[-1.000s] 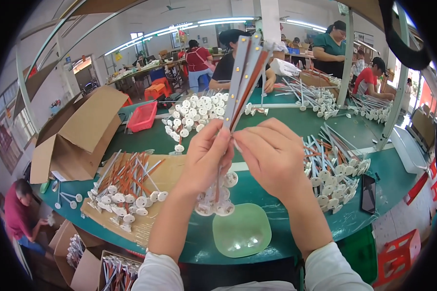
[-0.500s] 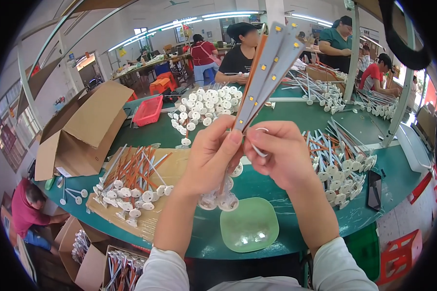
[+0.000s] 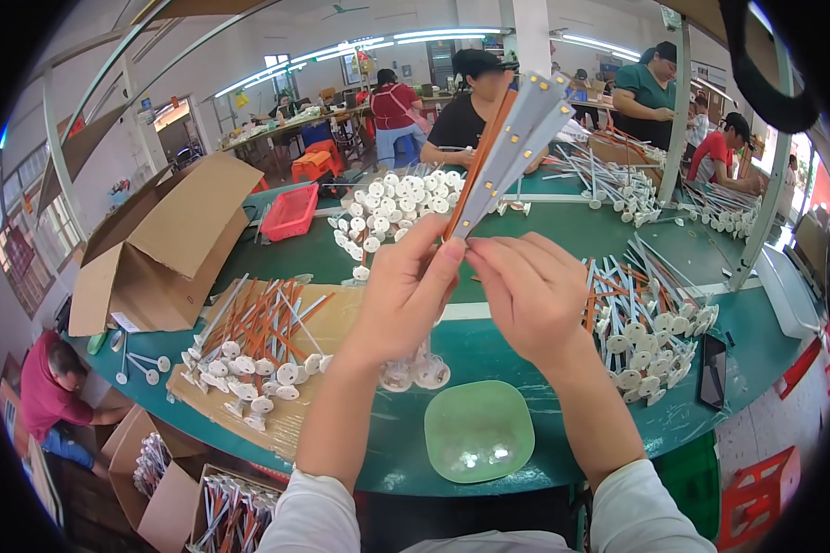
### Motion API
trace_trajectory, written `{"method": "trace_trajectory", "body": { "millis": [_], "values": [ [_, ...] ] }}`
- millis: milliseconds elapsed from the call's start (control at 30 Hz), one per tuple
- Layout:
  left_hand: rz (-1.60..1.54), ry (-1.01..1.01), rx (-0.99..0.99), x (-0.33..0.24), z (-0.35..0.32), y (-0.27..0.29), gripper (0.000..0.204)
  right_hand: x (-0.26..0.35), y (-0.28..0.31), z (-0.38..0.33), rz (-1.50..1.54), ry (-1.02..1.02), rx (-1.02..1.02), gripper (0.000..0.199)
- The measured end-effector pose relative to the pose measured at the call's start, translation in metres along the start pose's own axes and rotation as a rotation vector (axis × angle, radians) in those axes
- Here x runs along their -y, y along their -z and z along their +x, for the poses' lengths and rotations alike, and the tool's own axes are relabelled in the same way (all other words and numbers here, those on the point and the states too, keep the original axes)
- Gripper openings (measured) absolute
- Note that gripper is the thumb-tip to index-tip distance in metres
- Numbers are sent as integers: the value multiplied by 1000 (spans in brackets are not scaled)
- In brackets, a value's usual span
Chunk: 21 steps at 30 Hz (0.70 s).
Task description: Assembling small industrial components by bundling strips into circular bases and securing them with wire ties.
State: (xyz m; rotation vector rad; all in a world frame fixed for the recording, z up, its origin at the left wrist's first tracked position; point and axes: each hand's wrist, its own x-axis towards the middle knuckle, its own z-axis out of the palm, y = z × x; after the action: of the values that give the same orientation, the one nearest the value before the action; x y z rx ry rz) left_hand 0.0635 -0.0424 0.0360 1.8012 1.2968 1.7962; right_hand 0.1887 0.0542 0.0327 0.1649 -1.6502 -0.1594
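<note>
A bundle of LED strips point(image 3: 526, 124) fans upward from my left hand point(image 3: 398, 300), whose fingers are wrapped round it. The strips are grey-white with small yellow chips, and an orange-brown edge shows on the left. Below that hand hang the bundle's clear round ends point(image 3: 415, 370). Beside the strips, my right hand point(image 3: 537, 297) has its fingertips pinched together at the bundle; what they hold is hidden. Under both hands, a pale green bowl point(image 3: 480, 410) with shiny clear contents sits on the green table point(image 3: 392, 452).
Piles of strips with white round ends lie left on cardboard point(image 3: 290, 431), at right, and at the back centre point(image 3: 401, 198). An open carton point(image 3: 161, 249), red basket point(image 3: 289, 212) and black phone point(image 3: 712, 369) are on the table. Several people work nearby; one crouches at left.
My right hand has closed in at the strips, and the thin white loop seen in its fingers no longer shows. The bundle sits slightly lower in view.
</note>
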Motion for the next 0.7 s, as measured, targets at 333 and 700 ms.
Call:
{"method": "trace_trajectory", "body": {
  "millis": [333, 700],
  "values": [
    [120, -144, 28, -4, -4, -5, 23, -2, 13, 3, 1524, -1372, 216, 18],
    [29, -15, -29, -3, -2, -3, 25, -7, 4, 6, -43, 67, 5, 23]
  ]
}}
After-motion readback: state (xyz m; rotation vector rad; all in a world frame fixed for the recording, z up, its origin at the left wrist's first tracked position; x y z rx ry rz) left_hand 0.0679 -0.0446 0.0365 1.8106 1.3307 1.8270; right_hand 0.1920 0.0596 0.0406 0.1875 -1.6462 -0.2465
